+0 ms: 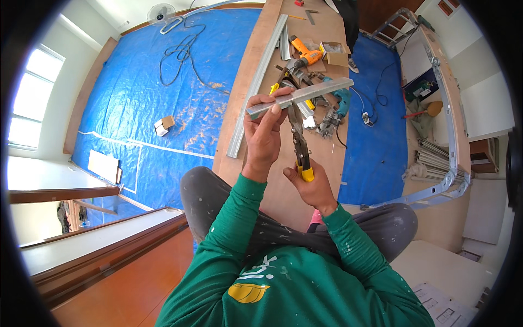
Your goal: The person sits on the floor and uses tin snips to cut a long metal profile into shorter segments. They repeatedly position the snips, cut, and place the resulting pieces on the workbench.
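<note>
My left hand (262, 136) grips the left end of a short grey metal channel (324, 89), its thumb on the near face and fingers behind. The channel slants up to the right over the board. My right hand (313, 185) is wrapped round the yellow handles of metal snips (299, 139). The snips point away from me, and their jaws meet the channel near its middle; how far the blades reach onto the metal is hidden behind it. Both hands are above the plywood board (261, 177), in front of my crossed legs.
A long metal channel (256, 90) lies along the board's left side. Beyond my hands are an orange drill (306, 54), a teal power tool (342, 102) and an open cardboard box (335, 53). Blue sheeting (218, 65) covers the floor; a ladder (449, 136) lies right. Another person's leg (348, 22) stands far off.
</note>
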### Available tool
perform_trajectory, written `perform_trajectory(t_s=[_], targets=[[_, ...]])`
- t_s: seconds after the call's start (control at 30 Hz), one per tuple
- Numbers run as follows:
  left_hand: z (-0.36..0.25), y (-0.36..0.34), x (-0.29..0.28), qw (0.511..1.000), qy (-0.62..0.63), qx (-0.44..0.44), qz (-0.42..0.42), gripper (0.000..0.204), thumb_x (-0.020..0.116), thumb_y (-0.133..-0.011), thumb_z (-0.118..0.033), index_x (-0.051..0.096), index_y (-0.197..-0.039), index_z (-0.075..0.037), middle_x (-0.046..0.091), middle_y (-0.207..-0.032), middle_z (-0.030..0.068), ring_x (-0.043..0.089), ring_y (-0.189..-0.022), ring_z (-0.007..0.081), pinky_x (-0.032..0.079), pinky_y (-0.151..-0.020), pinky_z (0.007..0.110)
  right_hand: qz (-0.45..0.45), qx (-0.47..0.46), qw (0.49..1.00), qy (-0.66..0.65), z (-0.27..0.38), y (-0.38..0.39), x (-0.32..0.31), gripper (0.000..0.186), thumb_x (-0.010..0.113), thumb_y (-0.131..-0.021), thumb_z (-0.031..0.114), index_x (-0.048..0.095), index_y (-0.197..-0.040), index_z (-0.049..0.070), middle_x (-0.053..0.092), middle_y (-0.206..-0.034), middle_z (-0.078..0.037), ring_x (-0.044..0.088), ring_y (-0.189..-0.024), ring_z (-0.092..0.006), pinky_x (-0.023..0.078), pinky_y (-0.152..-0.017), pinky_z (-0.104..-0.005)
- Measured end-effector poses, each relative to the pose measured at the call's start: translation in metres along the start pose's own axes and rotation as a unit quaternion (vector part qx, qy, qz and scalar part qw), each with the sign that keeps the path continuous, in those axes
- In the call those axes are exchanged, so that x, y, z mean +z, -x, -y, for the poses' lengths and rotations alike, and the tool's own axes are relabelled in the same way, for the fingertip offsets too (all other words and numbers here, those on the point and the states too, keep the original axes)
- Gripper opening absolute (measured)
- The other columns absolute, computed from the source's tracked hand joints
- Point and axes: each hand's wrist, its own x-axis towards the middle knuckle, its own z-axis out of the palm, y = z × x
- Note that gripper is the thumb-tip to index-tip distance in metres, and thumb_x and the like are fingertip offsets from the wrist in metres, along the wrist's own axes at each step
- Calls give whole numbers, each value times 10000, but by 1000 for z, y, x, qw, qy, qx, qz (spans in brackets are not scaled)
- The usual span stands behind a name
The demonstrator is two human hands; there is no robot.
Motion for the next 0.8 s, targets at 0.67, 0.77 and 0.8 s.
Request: perform_trajectory(t_s=[0.67, 0.77, 0.8], targets=[[28, -15, -6, 993, -32, -22, -112, 159, 646, -1053, -56, 577, -1196, -54, 680, -1375, 241, 663, -1307, 314, 539, -1138, 460, 55, 123, 983, -122, -47, 1, -21, 309, 753, -1050, 319, 642, -1180, 62, 671, -946, -6, 671, -846, -112, 549, -774, -294], [-16, -31, -34, 985, -94, 70, -126, 159, 649, -1056, -50, 587, -1201, -31, 699, -1328, 246, 693, -1255, 325, 570, -1125, 456, 85, 179, 971, -130, -21, 6, -34, 318, 719, -1073, 318, 655, -1250, 62, 690, -995, -3, 683, -937, -123, 551, -832, -307], [-31, -36, -41, 981, -110, 95, -125, 168, 659, -1050, -41, 589, -1203, -26, 707, -1311, 247, 697, -1249, 329, 574, -1126, 456, 69, 179, 973, -127, -9, 4, -41, 283, 723, -1066, 300, 647, -1211, 70, 682, -976, 4, 668, -911, -116, 536, -805, -300]])
